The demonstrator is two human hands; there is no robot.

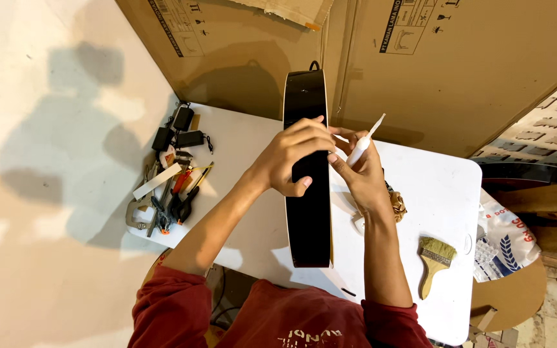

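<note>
Over the white table (433, 187), left hand (294, 158) gripping the upright black guitar body (309, 193), right hand (359, 171) fingers pinching a white glue tube (362, 147) beside it

A workshop: hand tools (166, 203), paintbrush (434, 261), cardboard sheets (459, 71) around white table (253, 148).

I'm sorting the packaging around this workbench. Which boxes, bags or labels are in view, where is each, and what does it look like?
Left cardboard sheet: leans behind the table, brown, with black printed handling symbols near the top.
Right cardboard sheet: behind the table's far right, brown, with a black printed panel of symbols.
Plastic bag: right of the white table, white, crumpled, with blue and red print.
No screens in view.
</note>
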